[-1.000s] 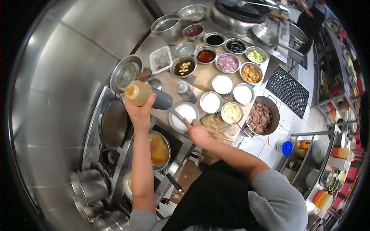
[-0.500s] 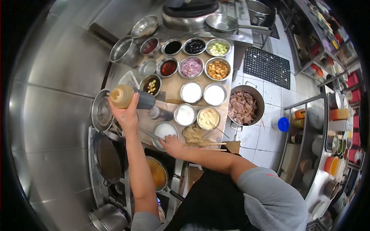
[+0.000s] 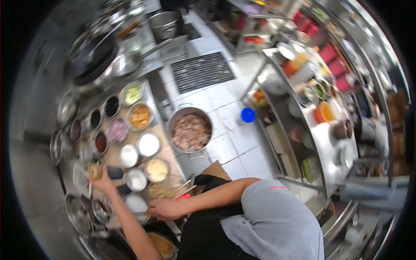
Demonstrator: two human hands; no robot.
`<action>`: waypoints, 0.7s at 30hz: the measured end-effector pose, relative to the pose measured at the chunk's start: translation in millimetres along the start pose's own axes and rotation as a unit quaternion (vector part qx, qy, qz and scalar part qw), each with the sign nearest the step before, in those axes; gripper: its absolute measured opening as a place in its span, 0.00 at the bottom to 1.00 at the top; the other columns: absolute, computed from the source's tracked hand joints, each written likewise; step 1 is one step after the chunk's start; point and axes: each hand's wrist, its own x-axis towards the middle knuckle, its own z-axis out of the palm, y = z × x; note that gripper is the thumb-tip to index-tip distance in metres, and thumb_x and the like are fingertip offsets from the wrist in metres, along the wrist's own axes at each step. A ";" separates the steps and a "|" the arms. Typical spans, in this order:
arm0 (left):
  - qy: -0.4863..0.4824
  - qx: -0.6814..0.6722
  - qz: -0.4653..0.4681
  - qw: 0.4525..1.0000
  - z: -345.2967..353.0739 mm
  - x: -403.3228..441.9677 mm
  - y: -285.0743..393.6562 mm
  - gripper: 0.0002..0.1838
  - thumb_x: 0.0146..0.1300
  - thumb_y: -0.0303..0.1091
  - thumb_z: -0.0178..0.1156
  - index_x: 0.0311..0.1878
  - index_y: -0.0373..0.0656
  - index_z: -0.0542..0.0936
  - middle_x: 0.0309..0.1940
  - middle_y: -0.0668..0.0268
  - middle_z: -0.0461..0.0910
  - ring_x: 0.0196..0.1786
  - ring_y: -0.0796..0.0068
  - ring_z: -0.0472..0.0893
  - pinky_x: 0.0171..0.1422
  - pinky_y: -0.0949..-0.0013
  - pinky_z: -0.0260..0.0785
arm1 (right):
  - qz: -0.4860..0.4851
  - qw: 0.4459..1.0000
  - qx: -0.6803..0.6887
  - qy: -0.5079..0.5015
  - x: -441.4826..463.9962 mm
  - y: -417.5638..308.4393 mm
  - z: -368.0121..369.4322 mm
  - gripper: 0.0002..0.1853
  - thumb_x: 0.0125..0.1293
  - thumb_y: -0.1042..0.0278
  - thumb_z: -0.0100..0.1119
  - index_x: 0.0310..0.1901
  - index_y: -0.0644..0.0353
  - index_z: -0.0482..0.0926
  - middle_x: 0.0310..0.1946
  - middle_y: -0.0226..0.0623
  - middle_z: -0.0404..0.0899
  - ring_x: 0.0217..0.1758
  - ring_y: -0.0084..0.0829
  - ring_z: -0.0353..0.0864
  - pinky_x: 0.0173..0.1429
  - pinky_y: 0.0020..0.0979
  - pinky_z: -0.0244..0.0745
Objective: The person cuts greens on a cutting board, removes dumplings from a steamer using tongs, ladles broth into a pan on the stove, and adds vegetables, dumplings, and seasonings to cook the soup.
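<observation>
My left hand (image 3: 104, 184) is wrapped round a tan-ended squeeze bottle (image 3: 95, 172), which is tilted over the counter; dark bottle shapes lie close beside it. At the counter's near edge, my right hand (image 3: 167, 209) is closed beside a bowl of white grains (image 3: 136, 203). A thin metal utensil seems to be in its fingers, but blur hides its shape. Around the hands stand a bowl of white powder (image 3: 137, 180), a bowl of pale yellow paste (image 3: 157, 170) and a pale, soft heap (image 3: 159, 190) by wooden sticks (image 3: 183, 186).
More bowls hold chopped onion (image 3: 117, 131), orange-brown chunks (image 3: 140, 116) and green pieces (image 3: 131, 93). On the tiled floor are a large pot of meat (image 3: 190, 132), a blue-lidded container (image 3: 248, 115) and a black mat (image 3: 203, 72). A loaded steel shelf (image 3: 303, 134) stands at right.
My view has swung right, so the counter now appears farther left, rotated and blurred. The left hand keeps hold of the bottle, and the right hand stays by the white-grain bowl.
</observation>
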 end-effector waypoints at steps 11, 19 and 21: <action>-0.025 0.136 0.056 0.989 5.8 15.2 -73.7 0.43 0.52 0.42 0.80 0.65 0.29 0.69 0.58 0.44 0.78 0.56 0.44 0.81 0.65 0.50 0.74 | 0.216 0.966 -0.007 0.142 -152.4 -10.9 -69.1 0.22 0.64 0.70 0.61 0.60 0.63 0.76 0.49 0.51 0.79 0.52 0.52 0.81 0.56 0.48 0.76; 0.052 0.116 0.156 0.979 -37.1 -65.3 63.2 0.38 0.68 0.41 0.67 0.74 0.34 0.64 0.70 0.46 0.69 0.72 0.46 0.69 0.77 0.50 0.61 | 0.423 0.872 -0.081 0.234 -339.1 -8.3 -26.4 0.23 0.63 0.61 0.61 0.57 0.64 0.80 0.50 0.57 0.83 0.55 0.55 0.83 0.60 0.48 0.77; 0.031 0.035 0.192 0.980 -48.4 -111.1 106.9 0.30 0.70 0.31 0.62 0.73 0.37 0.67 0.69 0.49 0.72 0.72 0.47 0.70 0.75 0.50 0.62 | 0.486 0.826 -0.123 0.257 -436.6 15.6 19.9 0.25 0.64 0.56 0.61 0.58 0.63 0.81 0.52 0.57 0.84 0.56 0.54 0.83 0.61 0.47 0.77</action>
